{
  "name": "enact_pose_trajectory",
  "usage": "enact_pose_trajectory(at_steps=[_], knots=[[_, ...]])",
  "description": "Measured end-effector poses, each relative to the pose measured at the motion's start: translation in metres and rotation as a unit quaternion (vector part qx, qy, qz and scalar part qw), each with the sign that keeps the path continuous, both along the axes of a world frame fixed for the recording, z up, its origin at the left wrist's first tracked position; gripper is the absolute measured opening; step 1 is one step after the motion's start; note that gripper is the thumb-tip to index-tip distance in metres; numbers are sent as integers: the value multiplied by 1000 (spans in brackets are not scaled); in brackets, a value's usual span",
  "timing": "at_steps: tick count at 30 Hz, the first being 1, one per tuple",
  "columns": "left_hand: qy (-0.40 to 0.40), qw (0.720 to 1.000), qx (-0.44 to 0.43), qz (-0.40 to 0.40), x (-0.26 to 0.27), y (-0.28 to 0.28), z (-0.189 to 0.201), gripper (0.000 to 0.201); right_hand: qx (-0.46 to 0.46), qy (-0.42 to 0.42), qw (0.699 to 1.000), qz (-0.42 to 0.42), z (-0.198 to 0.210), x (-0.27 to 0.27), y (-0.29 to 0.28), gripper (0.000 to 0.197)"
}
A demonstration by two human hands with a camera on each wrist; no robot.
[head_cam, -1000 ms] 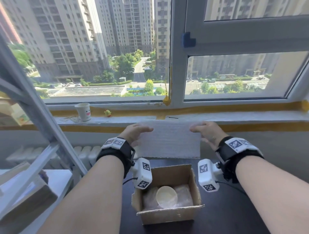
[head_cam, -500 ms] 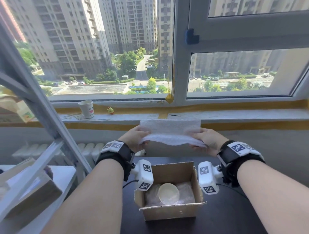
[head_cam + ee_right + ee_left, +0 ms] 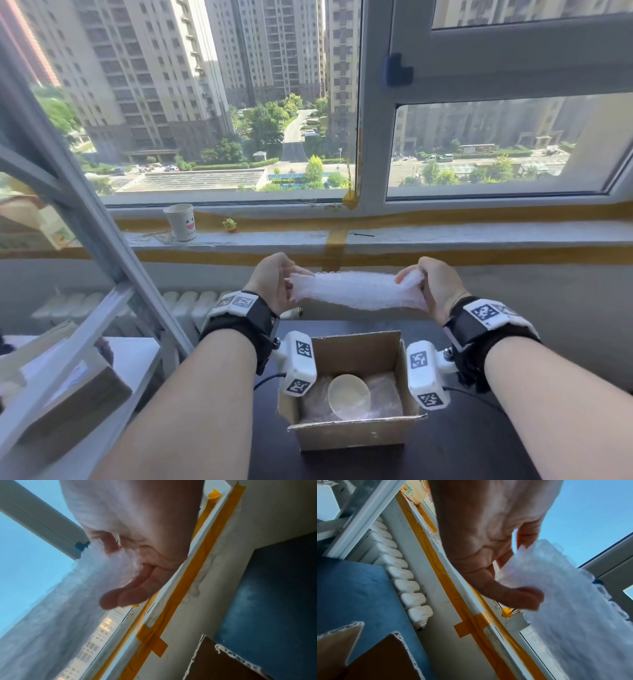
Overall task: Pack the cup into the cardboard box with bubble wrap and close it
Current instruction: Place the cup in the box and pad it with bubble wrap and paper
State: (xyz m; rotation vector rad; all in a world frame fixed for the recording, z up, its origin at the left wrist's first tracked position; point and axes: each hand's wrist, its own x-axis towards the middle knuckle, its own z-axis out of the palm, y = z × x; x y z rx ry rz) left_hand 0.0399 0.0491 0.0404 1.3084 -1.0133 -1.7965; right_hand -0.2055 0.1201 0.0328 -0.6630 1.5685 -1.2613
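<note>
A folded sheet of white bubble wrap [image 3: 356,290] is stretched between my two hands, in the air above the far side of the box. My left hand [image 3: 274,284] pinches its left end; the thumb [image 3: 518,599] presses on the wrap [image 3: 573,608]. At the sheet's other end my right hand [image 3: 433,286] grips it with curled fingers [image 3: 123,596] on the wrap [image 3: 68,608]. Below stands the open cardboard box [image 3: 352,435] on the dark table. A pale cup [image 3: 348,395] sits in it, mouth up, on clear bubble wrap [image 3: 383,394].
The dark table [image 3: 462,452] ends at the wall under the window sill [image 3: 445,236]. A paper cup with a smiley [image 3: 181,222] and a small yellow toy [image 3: 230,224] stand on the sill. A metal rack [image 3: 102,240] and a radiator [image 3: 185,305] are at the left.
The bubble wrap, held up flat a second ago, has been folded over into a narrow band. Both hands have come lower and closed round its ends.
</note>
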Motion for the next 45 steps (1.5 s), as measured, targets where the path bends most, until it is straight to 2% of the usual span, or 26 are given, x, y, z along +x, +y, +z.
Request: enact_pose_trajectory(at_steps=[1, 3, 5, 6, 9, 12, 14, 16, 17, 19, 21, 23, 26, 28, 30, 35, 37, 41, 45], knots=[[-21, 999, 6, -24, 0, 0, -1, 26, 2, 17, 1000, 3, -1, -1, -1, 32], [-81, 994, -2, -79, 2, -1, -3, 9, 17, 76, 997, 30, -4, -1, -1, 27], [-141, 982, -30, -119, 4, -4, -9, 24, 37, 116, 990, 69, -6, 1, 1, 14], [-183, 972, -48, -136, 3, -4, -9, 27, 47, 132, 985, 100, -7, 2, 4, 15], [-310, 922, -66, -223, 2, 2, -7, 42, 67, 211, 961, 166, -10, 2, 8, 24], [-416, 847, -67, -323, -3, 12, 1, 38, 106, 230, 932, 258, -8, 0, 10, 41], [-476, 791, -80, -376, -9, 17, 3, 32, 137, 304, 886, 322, -5, 4, 11, 40], [-540, 732, -85, -408, -16, 19, -5, 24, 155, 423, 811, 374, -5, 15, 10, 22], [-564, 706, -93, -418, -19, 13, -16, 26, 158, 475, 775, 386, -6, 22, 10, 21], [-610, 663, -116, -417, -24, 2, -44, 36, 154, 540, 730, 390, -13, 35, 8, 27], [-649, 625, -156, -404, -25, 7, -60, 35, 127, 600, 685, 393, -22, 45, 8, 25], [-668, 593, -215, -394, -27, 28, -50, 20, 82, 669, 627, 390, -29, 50, 10, 16], [-704, 549, -283, -352, -28, 39, -51, 5, 29, 738, 547, 395, -44, 56, 13, 21], [-702, 565, -277, -334, -31, 40, -59, 13, 38, 749, 522, 406, -54, 58, 14, 25], [-688, 591, -261, -331, -31, 42, -67, 16, 58, 747, 515, 416, -63, 57, 15, 27], [-665, 627, -252, -320, -32, 41, -83, 9, 76, 735, 535, 409, -78, 57, 14, 27], [-660, 638, -251, -307, -33, 39, -90, 13, 87, 734, 535, 409, -85, 57, 13, 27], [-666, 639, -241, -300, -37, 42, -98, 18, 151, 722, 533, 415, -101, 59, 14, 32], [-668, 633, -214, -329, -39, 43, -99, 5, 165, 716, 543, 406, -111, 60, 10, 33]])
